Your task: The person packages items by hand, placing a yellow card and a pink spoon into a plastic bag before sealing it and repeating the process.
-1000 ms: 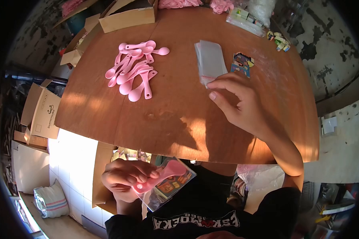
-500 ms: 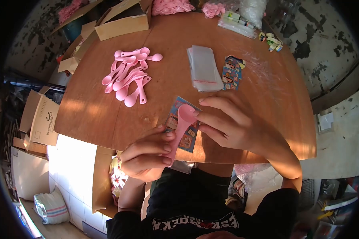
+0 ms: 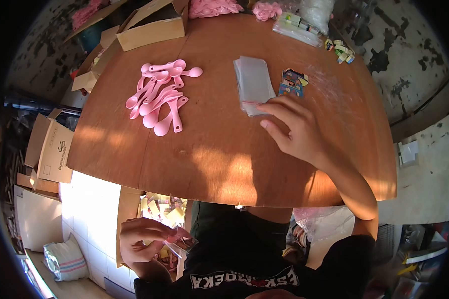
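A brown wooden tabletop (image 3: 199, 99) fills the middle. Under its near left edge stands a tall cardboard box (image 3: 128, 202), heaped with small yellowish packets (image 3: 165, 208). On the tabletop's far left corner sits an open carton (image 3: 152, 34); its inside is too dark to make out. Near the far right corner, a clear plastic bag (image 3: 297, 34) holds small boxes.

The right hand (image 3: 295, 124) is at the near end of a stack of clear sleeves (image 3: 254, 82), forefinger on its edge, thumb apart, its grip loose. The left hand (image 3: 143, 241), in front of the cardboard box, has its grip pinched on a clear packet (image 3: 182, 241) with something pink inside. Pink spoons (image 3: 162, 94) lie piled on the tabletop's left half. Printed cards (image 3: 293, 82) lie right of the sleeves, partly behind the right hand.

Half a second ago both hands met over the tabletop's near edge around a pink spoon and a card; now they are well apart. The pile looks unchanged.
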Motion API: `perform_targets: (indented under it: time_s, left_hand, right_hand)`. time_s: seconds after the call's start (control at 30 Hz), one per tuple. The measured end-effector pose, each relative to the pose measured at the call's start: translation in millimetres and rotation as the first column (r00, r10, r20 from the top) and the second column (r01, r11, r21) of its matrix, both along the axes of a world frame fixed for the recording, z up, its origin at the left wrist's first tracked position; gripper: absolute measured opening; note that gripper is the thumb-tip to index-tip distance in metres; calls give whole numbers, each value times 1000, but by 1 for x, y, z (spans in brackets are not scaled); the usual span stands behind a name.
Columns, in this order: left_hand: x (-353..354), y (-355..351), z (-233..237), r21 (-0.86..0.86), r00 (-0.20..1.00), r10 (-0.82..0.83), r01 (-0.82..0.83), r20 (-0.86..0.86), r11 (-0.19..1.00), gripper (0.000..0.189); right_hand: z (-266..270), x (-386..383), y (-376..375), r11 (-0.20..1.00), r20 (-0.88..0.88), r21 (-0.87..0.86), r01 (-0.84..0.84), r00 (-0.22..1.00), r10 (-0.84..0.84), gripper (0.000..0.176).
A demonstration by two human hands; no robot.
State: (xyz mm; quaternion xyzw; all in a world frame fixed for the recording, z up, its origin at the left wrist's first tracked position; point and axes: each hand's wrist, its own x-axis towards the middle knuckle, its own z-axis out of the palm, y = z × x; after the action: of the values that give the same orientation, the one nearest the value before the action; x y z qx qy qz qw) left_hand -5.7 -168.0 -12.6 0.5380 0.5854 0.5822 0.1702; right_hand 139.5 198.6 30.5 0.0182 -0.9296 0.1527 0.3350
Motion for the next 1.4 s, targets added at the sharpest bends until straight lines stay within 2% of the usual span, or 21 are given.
perform_targets:
  time_s: [0.03,0.1,0.13,0.23,0.27,0.33,0.43,0.57,0.67,0.73,0.77,0.83,0.87,0.97,1.03,1.07,1.1,1.17,1.27,1.33,1.4]
  left_hand:
    - [-7,-5,-5,-178,997,-57,46,-53,983,27]
    - [-14,-18,-46,-451,988,128,-153,-87,879,31]
    - [-19,-22,-55,-590,976,132,-211,-175,779,35]
    - [-31,-57,-103,-703,878,20,-396,-478,591,40]
    - [-33,-56,-104,-700,877,19,-396,-480,594,40]
    - [-25,-36,-75,-737,992,-23,-77,-124,671,40]
    - [-11,-2,-27,-524,948,-318,285,27,803,34]
    - [-5,40,16,-407,855,-519,475,3,780,31]
    - [-4,76,37,-270,725,-606,543,-328,795,28]
    - [-7,104,41,-227,704,-631,590,-326,775,23]
    - [-10,124,44,-155,715,-625,610,-313,777,20]
    - [-17,158,58,-242,779,-525,467,-343,850,22]
    - [-20,176,51,-195,834,-464,423,-298,885,27]
    - [-43,227,43,-203,876,-257,187,-409,961,34]
    - [-51,253,31,-238,872,-209,110,-442,965,37]
    - [-52,263,23,-159,864,-94,17,-495,987,41]
    - [-54,273,14,-74,844,24,-75,-536,994,44]
    - [-58,285,-5,5,823,61,-71,-565,997,49]
    - [-51,290,-12,96,809,155,-122,-567,988,51]
    - [-49,288,-5,271,725,247,-86,-643,959,36]
    - [-57,284,-11,216,704,143,15,-695,976,27]
  right_hand:
    - [-10,-4,13,994,55,-69,84,995,-80,24]
    - [-30,-10,41,985,77,-92,145,987,-139,20]
    - [-35,-14,49,972,102,-110,206,975,-195,17]
    - [-36,-25,57,972,164,-85,219,965,-203,15]
    - [-38,-30,61,972,160,-82,221,965,-206,15]
    - [-45,-37,65,965,211,-138,225,958,-193,16]
    - [-41,-46,68,925,318,-203,320,916,-246,19]
    - [-41,-48,69,904,348,-231,360,898,-268,19]
    - [-41,-44,66,893,375,-248,376,887,-269,19]
    - [-44,-44,65,868,380,-284,407,879,-288,19]
    - [-50,-44,67,869,379,-284,406,880,-287,19]
    - [-66,-46,73,848,284,-374,376,917,-281,15]
    - [-68,-47,71,851,280,-373,370,919,-278,15]
    - [-73,-44,58,843,162,-310,439,898,-408,12]
    - [-66,-41,48,844,-131,-77,530,834,-536,9]
    - [-62,-39,45,842,-131,-76,533,832,-539,9]
    - [-58,-37,42,851,-198,-8,525,833,-516,8]
    - [-57,-37,43,853,-264,60,519,832,-488,6]
    - [-58,-36,42,938,-281,156,309,925,-257,7]
    - [-51,-34,33,958,-285,166,234,941,-181,8]
    - [-50,-35,27,982,-315,150,115,947,-63,7]
